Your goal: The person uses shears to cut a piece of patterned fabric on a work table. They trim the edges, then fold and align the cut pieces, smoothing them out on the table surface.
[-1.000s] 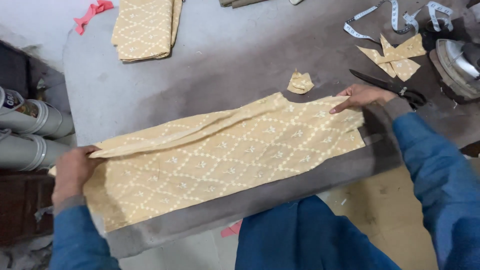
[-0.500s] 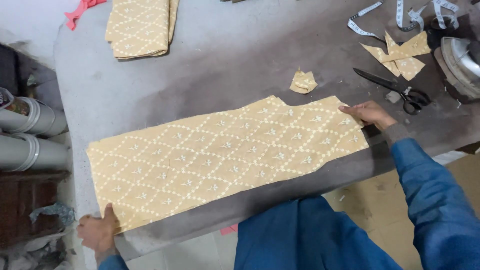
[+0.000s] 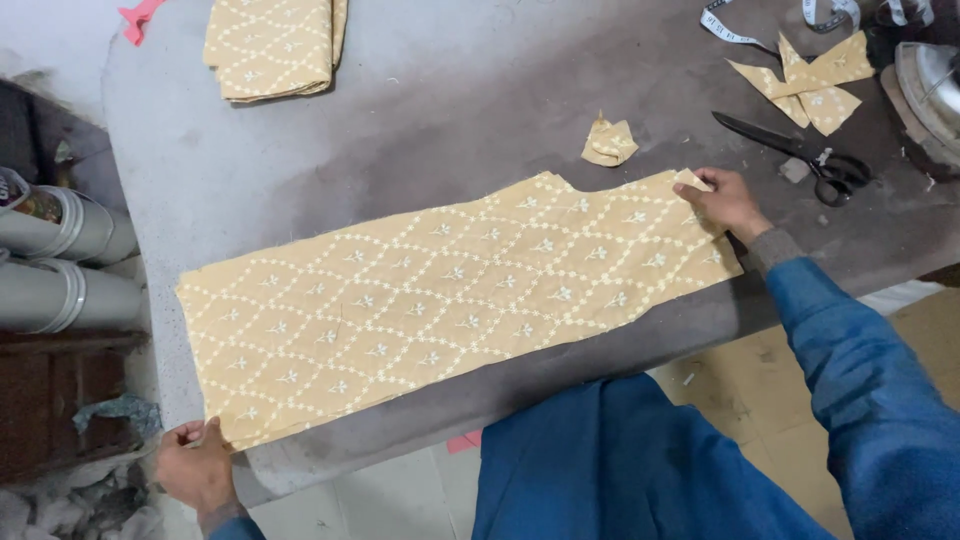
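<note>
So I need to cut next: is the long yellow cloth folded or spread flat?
Spread flat: the cloth lies in one layer on the table, left hand and right hand at opposite corners.

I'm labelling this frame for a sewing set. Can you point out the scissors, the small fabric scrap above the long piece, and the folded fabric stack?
scissors (image 3: pixel 790 150): head view, on the blades.
small fabric scrap (image 3: pixel 609 142): head view, its middle.
folded fabric stack (image 3: pixel 272 42): head view, top layer's middle.

A long piece of yellow patterned fabric (image 3: pixel 455 305) lies flat on the grey table (image 3: pixel 420 110), the left hand (image 3: pixel 197 465) pinching its near corner at the table's edge and the right hand (image 3: pixel 728 201) pressing its far end, with black scissors (image 3: pixel 800 155) just beyond.
</note>
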